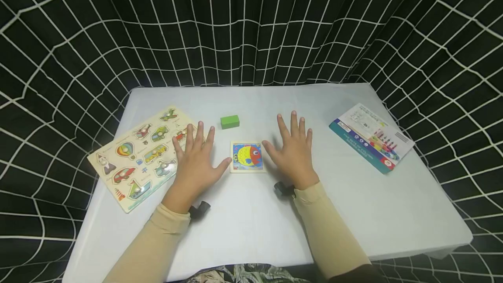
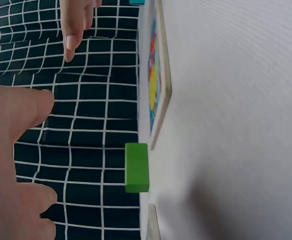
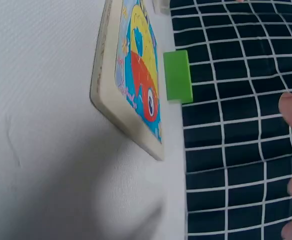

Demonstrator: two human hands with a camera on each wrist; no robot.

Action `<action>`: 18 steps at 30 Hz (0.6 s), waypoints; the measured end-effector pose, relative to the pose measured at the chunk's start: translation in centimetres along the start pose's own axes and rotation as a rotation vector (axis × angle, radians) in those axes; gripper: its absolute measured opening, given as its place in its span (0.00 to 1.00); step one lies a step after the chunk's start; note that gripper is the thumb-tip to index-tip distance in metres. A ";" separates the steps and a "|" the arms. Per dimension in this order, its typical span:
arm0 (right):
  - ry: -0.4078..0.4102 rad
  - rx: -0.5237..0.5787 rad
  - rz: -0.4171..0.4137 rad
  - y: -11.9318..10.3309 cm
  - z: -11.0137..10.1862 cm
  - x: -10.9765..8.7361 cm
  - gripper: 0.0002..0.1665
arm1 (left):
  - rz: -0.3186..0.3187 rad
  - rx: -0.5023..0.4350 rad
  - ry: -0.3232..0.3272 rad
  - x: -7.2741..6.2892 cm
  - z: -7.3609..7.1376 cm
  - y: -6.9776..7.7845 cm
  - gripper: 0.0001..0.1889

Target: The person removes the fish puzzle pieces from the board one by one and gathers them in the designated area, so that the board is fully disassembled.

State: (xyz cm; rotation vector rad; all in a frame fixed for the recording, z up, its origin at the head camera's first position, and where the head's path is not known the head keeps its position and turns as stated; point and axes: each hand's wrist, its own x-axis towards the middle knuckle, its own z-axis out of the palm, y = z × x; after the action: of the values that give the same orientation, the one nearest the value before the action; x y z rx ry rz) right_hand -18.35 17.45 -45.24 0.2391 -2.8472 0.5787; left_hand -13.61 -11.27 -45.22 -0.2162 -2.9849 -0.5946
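Observation:
Both hands are held over the table with fingers straight and spread, palms down and holding nothing. Between them lies a small square puzzle point(image 1: 247, 157) in a pale wooden frame, with a yellow and red fish on blue. My left hand point(image 1: 198, 163) is at its left, partly in front of a large wooden peg board point(image 1: 135, 152) with vehicle pictures. On the puzzle's right side is my right hand point(image 1: 294, 154). A green rectangular block point(image 1: 229, 122) lies just beyond the puzzle. In the left wrist view the block point(image 2: 136, 167) stands apart from the left fingers.
A flat box point(image 1: 371, 136) with a teal side and printed top lies at the right of the white-covered table point(image 1: 251, 213). Black cloth with a white grid point(image 1: 243, 25) hangs behind and beside the table. A small dark device point(image 1: 284, 189) sits at the right wrist.

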 end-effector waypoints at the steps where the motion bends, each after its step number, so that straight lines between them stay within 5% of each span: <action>1: 0.018 0.018 -0.015 -0.2 0.0 0.1 0.54 | 0.006 -0.016 0.005 0.0 -0.1 0.1 0.52; 5: 0.089 0.122 -0.117 -1.7 -1.0 0.7 0.51 | 0.101 -0.116 0.027 -0.1 -0.6 0.6 0.42; 8: 0.033 0.174 -0.192 -3.7 -2.1 1.8 0.45 | 0.195 -0.184 0.019 -0.4 -0.7 1.1 0.33; 15: -0.497 0.144 -0.158 -7.5 -0.7 4.8 0.33 | 0.223 -0.102 -0.212 -0.7 1.6 1.4 0.31; 18: -0.605 0.111 -0.182 -8.1 0.8 5.3 0.32 | 0.229 -0.087 -0.266 -0.9 2.3 1.5 0.30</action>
State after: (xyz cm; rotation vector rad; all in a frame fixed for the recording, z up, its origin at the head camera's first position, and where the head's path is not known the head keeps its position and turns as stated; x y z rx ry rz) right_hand -21.95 9.18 -41.72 0.8076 -3.3060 0.7263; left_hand -12.67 -9.07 -46.89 -0.6835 -3.1191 -0.7186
